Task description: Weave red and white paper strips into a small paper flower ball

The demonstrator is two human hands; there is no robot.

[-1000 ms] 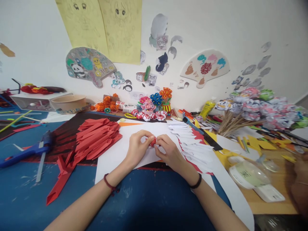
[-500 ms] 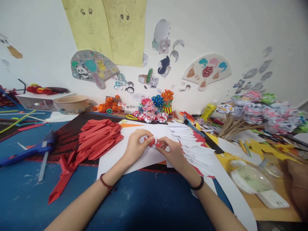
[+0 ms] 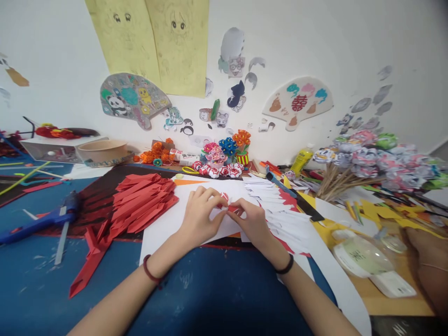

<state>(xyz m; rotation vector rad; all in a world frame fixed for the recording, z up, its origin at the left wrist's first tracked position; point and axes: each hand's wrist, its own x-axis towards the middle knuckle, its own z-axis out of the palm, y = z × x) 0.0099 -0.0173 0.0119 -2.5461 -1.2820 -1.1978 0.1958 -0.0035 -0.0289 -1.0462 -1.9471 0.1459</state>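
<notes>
A small red-and-white folded paper piece (image 3: 225, 196) is pinched between both hands above the white paper sheet (image 3: 163, 224). My left hand (image 3: 203, 212) closes thumb and fingers on its left side, and my right hand (image 3: 250, 219) grips its right side. The fingertips nearly meet and hide most of the piece. Left of my hands lies a pile of red folded paper strips (image 3: 142, 200). White folded strips (image 3: 276, 214) rest over red ones at the right. A row of red-and-white paper flowers (image 3: 219, 171) stands behind my hands.
A blue glue gun (image 3: 52, 219) lies at the left. Paper flowers on stems (image 3: 364, 158), a yellow bottle (image 3: 303, 158) and a clear bottle (image 3: 362, 256) are at the right. Another person's hand (image 3: 427, 252) shows at the right edge.
My left hand has turned slightly, its thumb now lower around the piece. More of the piece's red-and-white top shows above the fingertips. The whole view has shifted slightly.
</notes>
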